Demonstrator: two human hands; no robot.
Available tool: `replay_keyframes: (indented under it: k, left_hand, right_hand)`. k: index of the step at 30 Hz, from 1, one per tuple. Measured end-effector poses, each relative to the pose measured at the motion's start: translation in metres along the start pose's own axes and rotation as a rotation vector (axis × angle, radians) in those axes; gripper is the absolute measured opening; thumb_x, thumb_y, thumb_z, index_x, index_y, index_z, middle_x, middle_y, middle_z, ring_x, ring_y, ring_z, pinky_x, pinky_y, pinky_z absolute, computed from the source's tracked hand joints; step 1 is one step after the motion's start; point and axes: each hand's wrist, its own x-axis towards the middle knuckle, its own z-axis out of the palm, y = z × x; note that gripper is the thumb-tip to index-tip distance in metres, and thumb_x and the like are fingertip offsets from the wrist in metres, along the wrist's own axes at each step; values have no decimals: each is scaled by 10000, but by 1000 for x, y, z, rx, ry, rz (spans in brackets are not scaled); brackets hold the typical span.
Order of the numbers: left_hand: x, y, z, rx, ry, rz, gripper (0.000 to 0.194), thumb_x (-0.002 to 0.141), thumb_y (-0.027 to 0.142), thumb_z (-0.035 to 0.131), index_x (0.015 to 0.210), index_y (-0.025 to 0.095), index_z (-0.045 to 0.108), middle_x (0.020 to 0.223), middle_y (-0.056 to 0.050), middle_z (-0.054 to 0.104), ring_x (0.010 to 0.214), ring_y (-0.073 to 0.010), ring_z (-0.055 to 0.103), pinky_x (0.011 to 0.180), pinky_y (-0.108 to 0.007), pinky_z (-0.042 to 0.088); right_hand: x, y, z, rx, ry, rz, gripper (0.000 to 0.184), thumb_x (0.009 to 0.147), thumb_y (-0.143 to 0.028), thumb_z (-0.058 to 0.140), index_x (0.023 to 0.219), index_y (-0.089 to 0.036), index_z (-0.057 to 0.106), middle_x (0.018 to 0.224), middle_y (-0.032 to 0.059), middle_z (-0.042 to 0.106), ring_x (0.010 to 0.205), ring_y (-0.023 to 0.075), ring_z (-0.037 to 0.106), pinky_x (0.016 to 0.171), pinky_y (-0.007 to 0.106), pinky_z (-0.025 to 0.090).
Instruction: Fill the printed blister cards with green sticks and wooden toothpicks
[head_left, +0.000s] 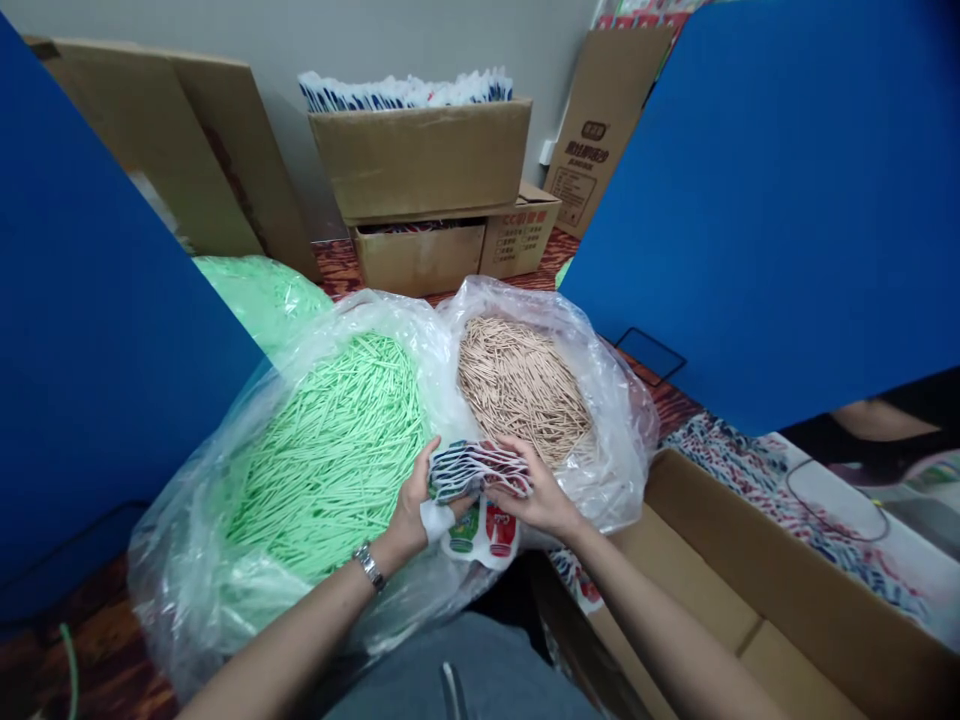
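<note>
Printed pieces, a wavy-edged stack, pinched between left hand and right hand, forearms converging, at near side of open bags of green sticks and tan sticks. Rear carton bears red Chinese characters, too small to read surely. Wood-grain surface, grey wall behind.

Forward of the hands, passage is open from above over the green sticks at left and the tan sticks at right, between crumpled plastic rims; blue panels block both sides, stacked cartons close the far end, and the right forearm crosses above the roomy open box
</note>
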Motion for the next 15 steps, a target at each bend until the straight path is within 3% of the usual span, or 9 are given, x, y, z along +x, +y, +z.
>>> replay_keyframes:
  k: [3,7,12,15]
  left_hand:
    - [-6,3,-4,20,31,64,861,678,327,751,1397,174,304,1240,-127,595,1076,-272,612,954,-415,485]
    - [-9,-6,-6,11,-92,55,883,642,340,772,1389,181,328,1314,-147,543,1181,-320,543,1013,-481,437]
    - [-9,-17,-1,-14,-58,32,841,681,316,747,1383,163,310,1269,-139,571,1131,-280,581,986,-432,464]
    - [-13,-18,2,38,-52,68,752,709,305,720,1350,151,358,1276,-144,561,1147,-280,566,993,-421,453]
  right_hand:
    - [-3,-9,-4,-52,18,-25,728,766,-385,689,1370,-229,315,1260,127,523,1143,262,551,991,422,439]
    - [-5,5,-2,-70,-144,-17,1040,675,-439,762,1452,-185,119,1356,174,443,1244,297,467,1044,448,383]
    - [-4,15,1,-89,-181,-49,1144,652,-425,786,1465,-183,19,1411,188,386,1308,297,398,1086,457,326]
    - [-6,9,-4,-147,-188,-49,1159,653,-425,783,1469,-188,-5,1392,186,407,1284,295,431,1064,446,362]
